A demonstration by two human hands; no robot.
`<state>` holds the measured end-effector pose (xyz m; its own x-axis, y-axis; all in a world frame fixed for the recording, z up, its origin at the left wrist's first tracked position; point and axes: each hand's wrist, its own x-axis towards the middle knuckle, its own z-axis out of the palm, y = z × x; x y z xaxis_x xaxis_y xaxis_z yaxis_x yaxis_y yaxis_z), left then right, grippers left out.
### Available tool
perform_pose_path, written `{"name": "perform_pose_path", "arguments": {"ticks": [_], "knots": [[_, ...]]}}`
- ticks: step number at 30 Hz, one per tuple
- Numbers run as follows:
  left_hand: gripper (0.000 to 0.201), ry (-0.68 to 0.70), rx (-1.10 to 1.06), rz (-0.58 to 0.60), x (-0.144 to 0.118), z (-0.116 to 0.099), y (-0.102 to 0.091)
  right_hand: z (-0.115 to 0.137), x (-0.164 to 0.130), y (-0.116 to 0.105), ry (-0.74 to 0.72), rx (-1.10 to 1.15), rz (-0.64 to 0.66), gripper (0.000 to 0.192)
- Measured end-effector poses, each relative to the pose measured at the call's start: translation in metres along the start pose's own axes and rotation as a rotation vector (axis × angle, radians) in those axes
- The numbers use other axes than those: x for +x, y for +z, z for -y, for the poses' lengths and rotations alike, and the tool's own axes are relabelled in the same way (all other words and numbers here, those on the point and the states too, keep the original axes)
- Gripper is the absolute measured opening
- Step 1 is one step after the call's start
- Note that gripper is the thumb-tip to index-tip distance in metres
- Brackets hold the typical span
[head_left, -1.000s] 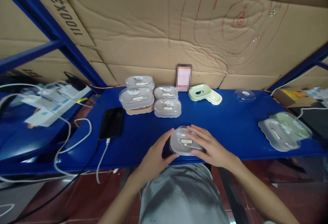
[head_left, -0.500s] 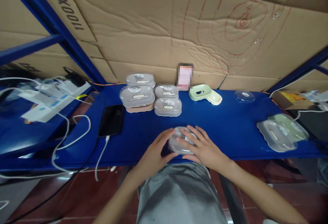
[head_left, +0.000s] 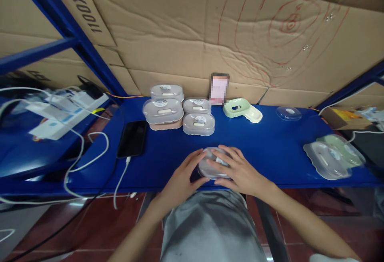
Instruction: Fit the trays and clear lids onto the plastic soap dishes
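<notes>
A lidded plastic box (head_left: 211, 167) with a clear domed lid and a round sticker sits at the front edge of the blue table, close to my body. Around its left side curls my left hand (head_left: 189, 171), thumb at the near edge and fingers at the far edge. My right hand (head_left: 240, 171) grips it from the right, its fingers lying across the lid and covering part of the sticker. Beyond the hands stand several similar lidded boxes (head_left: 199, 125), grouped at the back left, one with a pinkish-brown base showing.
A black phone (head_left: 132, 139) with a white cable lies to the left. At the back are a light green tray (head_left: 237, 110) and a clear lid (head_left: 288, 113). A clear lid (head_left: 325, 160) overlaps a green piece (head_left: 345, 150) at the right. Cardboard (head_left: 168, 34) walls the back.
The view has shifted slightly, so the table's things sit a little further right. Both hands keep their hold on the box, which stays in nearly the same place.
</notes>
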<state>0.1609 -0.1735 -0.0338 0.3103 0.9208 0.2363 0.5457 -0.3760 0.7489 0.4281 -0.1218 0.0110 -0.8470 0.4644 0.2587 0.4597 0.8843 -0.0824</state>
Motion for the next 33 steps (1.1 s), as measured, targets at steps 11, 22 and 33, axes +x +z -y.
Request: {"name": "perform_pose_path", "arguments": {"ticks": [11, 22, 33], "knots": [[0.063, 0.002, -0.043, -0.082, -0.002, -0.002, 0.004, -0.036, -0.008, -0.019, 0.016, 0.126, 0.029, 0.074], [0.054, -0.006, 0.004, -0.119, -0.003, -0.008, 0.001, -0.151, 0.169, -0.005, 0.107, 0.080, -0.211, 0.073], [0.036, 0.055, 0.101, -0.097, -0.004, -0.008, 0.003, -0.162, 0.101, -0.010, 0.404, -0.130, -0.330, 0.054]]}}
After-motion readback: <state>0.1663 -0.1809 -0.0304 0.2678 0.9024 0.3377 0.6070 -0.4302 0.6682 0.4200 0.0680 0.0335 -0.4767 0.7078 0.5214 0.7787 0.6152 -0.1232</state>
